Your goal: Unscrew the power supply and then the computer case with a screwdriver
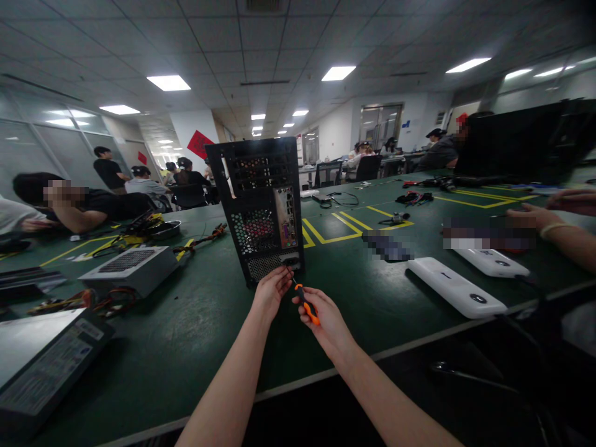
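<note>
A black computer case [255, 205] stands upright on the green table, its rear panel with ports, vents and open slots facing me. My right hand [321, 316] grips an orange and black screwdriver [307, 305], whose shaft points up and left at the lower part of the rear panel. My left hand [274, 288] is at the lower edge of that panel, fingers pinched together close to the screwdriver's tip. Whether a small screw is between those fingers is too small to make out. The fingers partly cover the power supply area [267, 266].
Two loose power supplies [133, 268] with cables lie on the left of the green table [195, 360]. White power banks [454, 287] and a blurred dark phone-like item [387, 246] are on the right. A neighbour's hand [535, 217] reaches in at far right; cables [414, 197] lie farther back.
</note>
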Available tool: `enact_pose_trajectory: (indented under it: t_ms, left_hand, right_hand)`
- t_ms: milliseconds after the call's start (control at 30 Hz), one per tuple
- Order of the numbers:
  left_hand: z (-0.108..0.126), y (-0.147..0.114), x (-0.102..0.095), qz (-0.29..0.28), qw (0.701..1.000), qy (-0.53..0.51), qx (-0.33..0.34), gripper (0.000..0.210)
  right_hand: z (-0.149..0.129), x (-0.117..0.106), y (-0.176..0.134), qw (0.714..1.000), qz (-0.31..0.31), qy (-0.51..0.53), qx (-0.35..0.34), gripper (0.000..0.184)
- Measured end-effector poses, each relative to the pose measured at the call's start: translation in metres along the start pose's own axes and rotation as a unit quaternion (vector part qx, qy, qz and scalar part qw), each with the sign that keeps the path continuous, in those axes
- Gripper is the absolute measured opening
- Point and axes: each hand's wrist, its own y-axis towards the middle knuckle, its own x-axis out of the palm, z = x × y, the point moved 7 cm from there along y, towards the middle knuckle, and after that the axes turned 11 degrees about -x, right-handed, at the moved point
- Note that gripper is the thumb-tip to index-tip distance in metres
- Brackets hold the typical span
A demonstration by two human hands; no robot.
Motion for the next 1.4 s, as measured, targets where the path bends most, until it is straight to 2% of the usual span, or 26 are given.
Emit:
enact_pose_trajectory:
  t_ms: [667, 1067, 1400]
  left_hand:
    - [0.0005, -0.0008, 0.0025, -0.014, 1.0, 0.003, 0.0, 0.019]
    - [0.0006, -0.0024, 0.0015, 0.004, 1.0, 0.014, -0.006, 0.017]
    - [0.0003, -0.0023, 0.0029, -0.004, 1.0, 0.009, -0.002, 0.017]
  right_hand:
    - [-0.002, 0.003, -0.0008, 0.999, -0.006, -0.033, -0.026, 0.023]
    - [0.0039, 0.0054, 0.0003, 0.999, -0.004, -0.032, -0.027, 0.024]
    - [0.0059, 0.006, -0.0002, 0.999, 0.021, -0.006, -0.028, 0.016]
